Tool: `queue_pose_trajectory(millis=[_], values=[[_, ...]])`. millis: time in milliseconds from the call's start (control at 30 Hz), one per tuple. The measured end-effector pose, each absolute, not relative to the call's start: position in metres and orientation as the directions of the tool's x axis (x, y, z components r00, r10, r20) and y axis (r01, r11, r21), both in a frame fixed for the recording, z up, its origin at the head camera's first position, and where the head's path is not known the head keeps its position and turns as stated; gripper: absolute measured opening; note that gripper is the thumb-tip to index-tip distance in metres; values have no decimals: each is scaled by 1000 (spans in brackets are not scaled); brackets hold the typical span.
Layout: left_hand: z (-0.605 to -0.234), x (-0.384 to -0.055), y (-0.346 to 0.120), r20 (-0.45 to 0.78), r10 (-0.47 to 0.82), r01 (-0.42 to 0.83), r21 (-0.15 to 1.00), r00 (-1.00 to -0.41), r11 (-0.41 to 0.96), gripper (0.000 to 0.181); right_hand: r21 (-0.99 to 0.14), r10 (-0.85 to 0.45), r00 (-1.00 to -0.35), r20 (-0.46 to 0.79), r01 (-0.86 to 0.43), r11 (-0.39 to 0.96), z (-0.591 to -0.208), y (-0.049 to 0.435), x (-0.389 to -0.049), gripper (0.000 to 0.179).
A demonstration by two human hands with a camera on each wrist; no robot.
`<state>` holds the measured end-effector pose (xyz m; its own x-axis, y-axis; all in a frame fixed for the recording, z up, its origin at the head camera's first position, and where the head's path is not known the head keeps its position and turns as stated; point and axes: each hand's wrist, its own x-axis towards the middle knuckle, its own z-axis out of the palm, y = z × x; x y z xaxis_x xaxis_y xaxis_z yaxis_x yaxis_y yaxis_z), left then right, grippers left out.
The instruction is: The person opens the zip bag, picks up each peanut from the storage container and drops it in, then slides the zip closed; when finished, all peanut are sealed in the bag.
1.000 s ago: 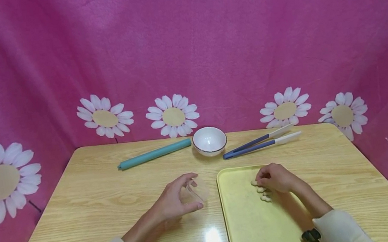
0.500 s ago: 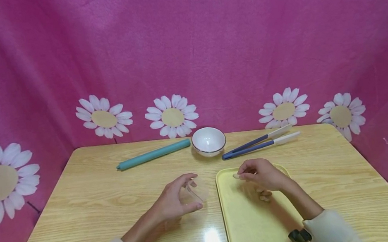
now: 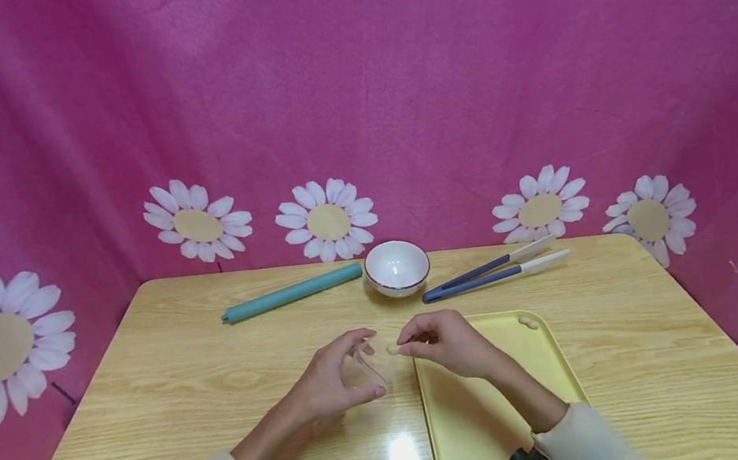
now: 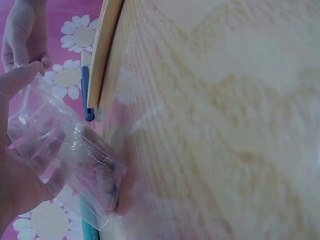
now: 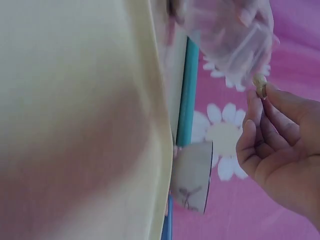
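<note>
Pink daisy-print backdrop behind wood-grain surface. L hand, lower ctr of frame: fingers curved round clear bag, thumb spread apart from them; bag contents unclear. R hand, ctr: thumb & fingers pinch one peanut near bag, at upper-left corner of yellow tray. Further peanut(s), qty. unclear, tray's upper-right corner. Beyond, L to R: teal rod, white bowl, tongs.

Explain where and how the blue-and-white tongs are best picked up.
Probably pinch the tongs across both blue arms, coming from above. They lie with their blue end joined beside the bowl and their white ends spread apart to the right, so a squeeze on the blue part should draw the ends together.
</note>
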<state>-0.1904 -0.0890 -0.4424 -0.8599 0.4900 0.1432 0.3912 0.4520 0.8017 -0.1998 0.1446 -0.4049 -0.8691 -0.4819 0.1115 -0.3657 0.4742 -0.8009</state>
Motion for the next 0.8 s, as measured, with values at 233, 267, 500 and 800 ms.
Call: queue_pose_trajectory(millis=[233,267,500,800], values=[[-443,-190,-89,140,489,391,797,-861,460,70,-796,-505,-850,151,-407,448,-403,125,-196,11],[-443,-190,-89,138,487,389,798,-862,461,70,-796,-508,-848,151,-409,445,-403,123,-195,11],[-442,-191,-89,136,486,385,800,-863,460,71,-796,-529,-838,132,-408,448,-401,120,-194,13],[-442,-190,-89,136,483,377,812,-865,445,73,-789,-459,-880,119,-365,494,-408,154,-195,14]])
